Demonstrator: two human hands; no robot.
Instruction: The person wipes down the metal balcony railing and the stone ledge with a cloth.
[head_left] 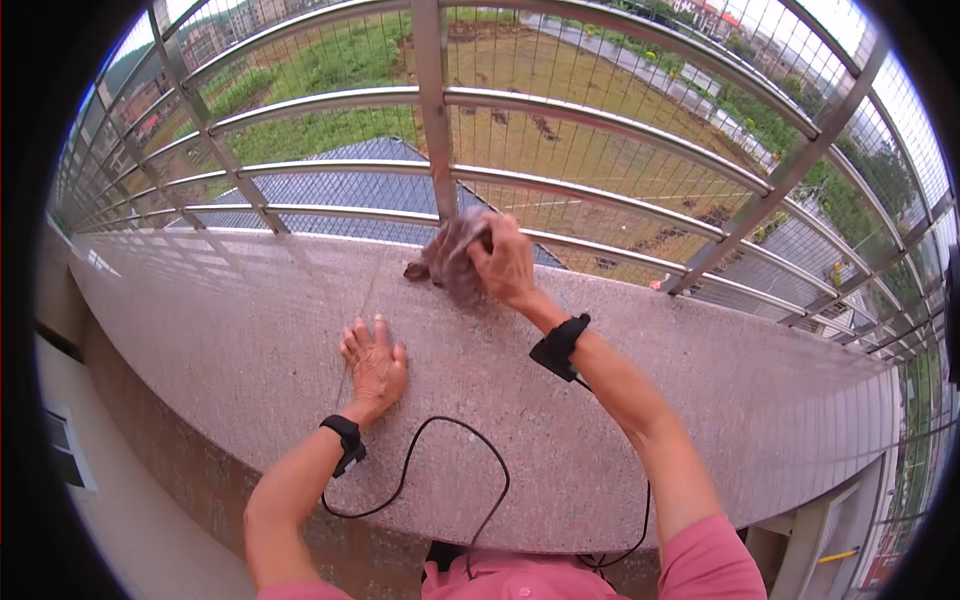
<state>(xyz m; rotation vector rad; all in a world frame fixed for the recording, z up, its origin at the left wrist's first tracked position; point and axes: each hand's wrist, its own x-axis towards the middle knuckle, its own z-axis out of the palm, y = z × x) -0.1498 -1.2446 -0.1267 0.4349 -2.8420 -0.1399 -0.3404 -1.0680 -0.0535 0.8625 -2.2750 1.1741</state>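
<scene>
My right hand point(507, 262) is closed on a crumpled brownish-grey cloth point(455, 262). The cloth is at the foot of a metal railing post point(432, 120), by the far edge of the speckled pinkish stone ledge point(600, 400), and one end of it trails to the left. Lower and to the left, my left hand point(374, 368) rests palm down on the ledge with its fingers spread and nothing in it. Black straps circle both of my wrists.
A black cable point(505, 470) loops across the ledge between my forearms. Metal rails with wire mesh point(600, 115) run along the ledge's far side, with grass and a dark roof point(330, 190) beyond and below. A yellow stick-like item point(838, 556) shows at lower right.
</scene>
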